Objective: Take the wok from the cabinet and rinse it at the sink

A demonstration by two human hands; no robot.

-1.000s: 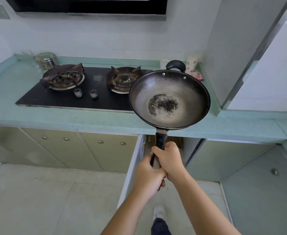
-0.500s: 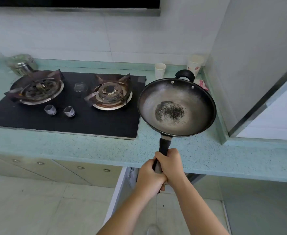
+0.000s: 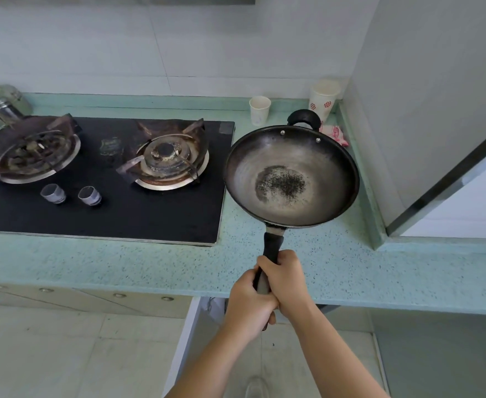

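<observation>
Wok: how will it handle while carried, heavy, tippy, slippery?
Likely front-heavy: the wide wok sits far beyond the left hand and right hand, both gripping the handle. Probably rigid metal, no flex. Its rounded bottom would likely rock on the counter.

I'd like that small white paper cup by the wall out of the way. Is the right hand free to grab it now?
Probably not: the right hand grips the handle of the wok together with the left hand, and the wok hangs between it and the small white paper cup.
</observation>
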